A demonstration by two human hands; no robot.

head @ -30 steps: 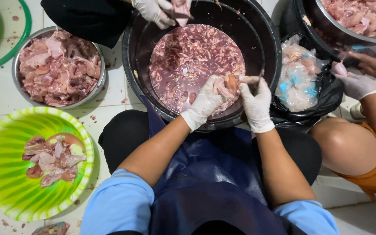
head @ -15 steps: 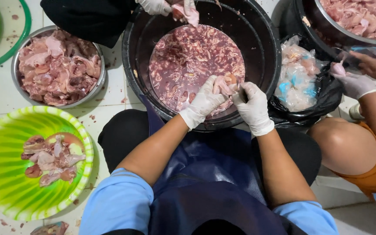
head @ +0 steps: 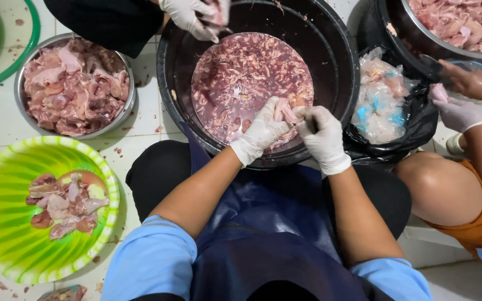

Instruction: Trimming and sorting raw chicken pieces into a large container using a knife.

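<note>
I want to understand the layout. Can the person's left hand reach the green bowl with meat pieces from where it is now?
Probably yes. The left hand holds a meat piece over the black tub, and the green bowl sits on the floor at the person's left side, with nothing between them.

A green bowl [head: 6, 184] and a steel bowl [head: 20, 83] hold raw meat pieces.

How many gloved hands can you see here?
4. The wearer's left hand and right hand over the black tub; a co-worker's hand at the tub's top; another's hand at right. Others may be hidden.
</note>
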